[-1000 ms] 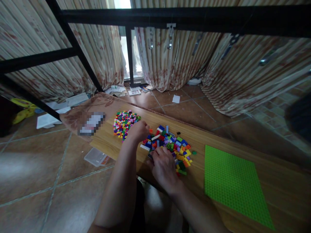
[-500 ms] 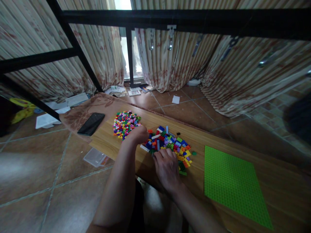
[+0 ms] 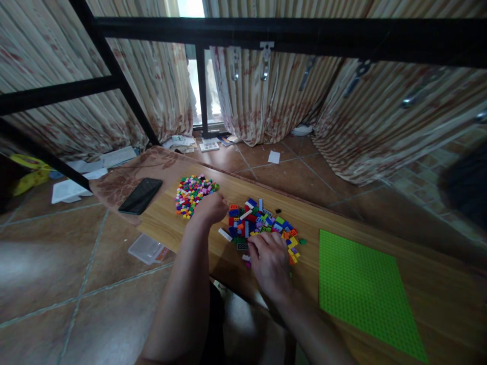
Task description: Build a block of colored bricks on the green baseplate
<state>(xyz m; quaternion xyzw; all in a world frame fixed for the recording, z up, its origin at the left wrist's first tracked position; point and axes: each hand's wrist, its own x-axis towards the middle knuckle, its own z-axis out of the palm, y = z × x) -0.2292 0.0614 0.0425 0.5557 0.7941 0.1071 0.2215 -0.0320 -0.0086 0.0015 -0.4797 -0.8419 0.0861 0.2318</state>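
Between the two piles, my left hand (image 3: 213, 207) is curled with its fingers pointing away; whatever is in it stays hidden. It lies just left of the pile of larger toy bricks (image 3: 247, 227) and beside the heap of tiny coloured bricks (image 3: 190, 195). Over the near side of the larger bricks is my right hand (image 3: 271, 257), back up, thumb and fingers drawn together and reaching into them. Its fingertips cover what they touch. A white long brick (image 3: 225, 234) lies on the wood at the pile's left edge.
A green studded baseplate (image 3: 361, 279) lies on the wooden table (image 3: 304, 284) to the right. At the left is a black phone (image 3: 140, 195) on brown cloth. A clear plastic lid (image 3: 146, 248) rests on the floor. A black metal bar (image 3: 289, 34) crosses above.
My right hand has shifted right across the larger bricks, showing a dark brick and small pieces at the near edge. The left hand has drawn slightly left, away from the pile.
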